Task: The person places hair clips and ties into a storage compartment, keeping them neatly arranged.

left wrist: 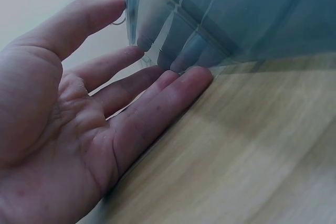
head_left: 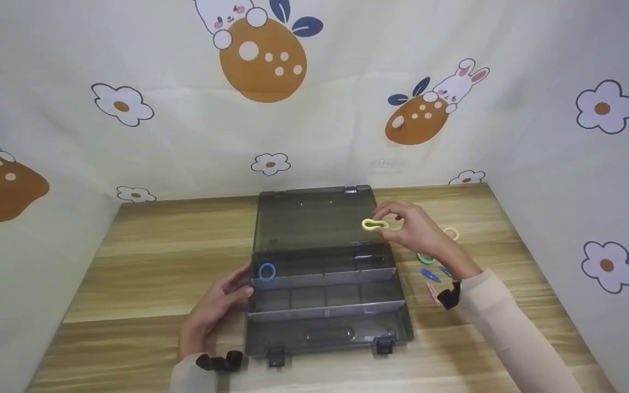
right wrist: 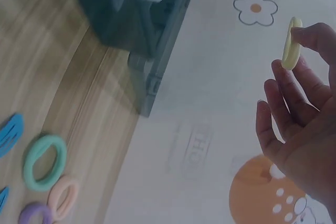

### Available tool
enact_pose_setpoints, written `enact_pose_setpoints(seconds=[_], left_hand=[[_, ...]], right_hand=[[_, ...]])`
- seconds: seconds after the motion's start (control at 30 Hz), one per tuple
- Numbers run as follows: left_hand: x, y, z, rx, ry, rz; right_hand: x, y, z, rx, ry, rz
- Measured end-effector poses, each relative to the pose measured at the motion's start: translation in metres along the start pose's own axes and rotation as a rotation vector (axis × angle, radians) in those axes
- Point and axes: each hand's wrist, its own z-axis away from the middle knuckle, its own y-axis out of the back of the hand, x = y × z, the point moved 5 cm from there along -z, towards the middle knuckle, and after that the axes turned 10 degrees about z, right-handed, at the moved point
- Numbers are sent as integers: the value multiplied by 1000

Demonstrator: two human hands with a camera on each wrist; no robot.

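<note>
My right hand (head_left: pixel 415 229) pinches a yellow hair tie (right wrist: pixel 291 45) between thumb and fingertips, above the right edge of the box's raised lid in the head view. The tie is squeezed narrow in the middle. A dark see-through compartment box (head_left: pixel 314 224) lies with its lid back on the wooden table. At its left side is my left hand (head_left: pixel 213 305), fingers extended and thumb near the box's edge. In the left wrist view those fingertips are right at the box wall. A blue hair tie (head_left: pixel 267 265) sits in the back-left compartment.
Right of the box, partly behind my right forearm, lie a green hair tie (head_left: pixel 427 261), a peach hair tie (head_left: pixel 451 229), blue hair clips (head_left: pixel 430 275) and a pink hair clip (head_left: pixel 432 293). A purple hair tie (right wrist: pixel 27 211) shows in the right wrist view. Printed cloth (head_left: pixel 336 136) borders the table (head_left: pixel 172 256).
</note>
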Motion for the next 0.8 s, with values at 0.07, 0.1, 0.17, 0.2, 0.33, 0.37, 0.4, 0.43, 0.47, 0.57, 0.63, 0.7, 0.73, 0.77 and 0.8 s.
enact_pose_setpoints(seconds=[0.07,0.1,0.17,0.2,0.33,0.37,0.4,0.43,0.47,0.57,0.63,0.7,0.73,0.77,0.8], left_hand=[[0,0,0,6,2,-4],[0,1,0,9,4,-4],[0,1,0,11,6,0],[-1,1,0,9,6,3],[-1,1,-1,10,7,-1],[-1,1,-1,10,7,-2],[-1,0,-1,2,2,-5],[-1,0,-1,-7,-5,-7],[-1,-1,-1,-18,-9,-5],[-1,-2,-1,-45,-22,6],[-1,-1,-2,-46,-20,11],[-2,0,-2,-38,-10,15],[-2,0,-2,-35,-8,16],[-2,0,-2,-33,-5,17],[-2,0,-2,-32,-6,16]], right_hand=[[-8,-5,-5,-13,24,-2],[-12,-8,-7,-22,35,-2],[-19,-14,-12,-35,56,-3],[-22,-17,-14,-41,67,-5],[-32,-26,-21,-57,103,-12],[-35,-28,-22,-55,116,-12],[-38,-30,-24,-49,134,-13],[-41,-31,-25,-41,151,-13],[-45,-33,-27,-36,166,-11],[-56,-37,-31,-19,201,-7],[-63,-41,-34,-22,210,1],[-70,-46,-37,-30,213,2],[-73,-48,-39,-36,213,2],[-75,-51,-40,-42,213,-1],[-78,-53,-41,-51,210,-3]])
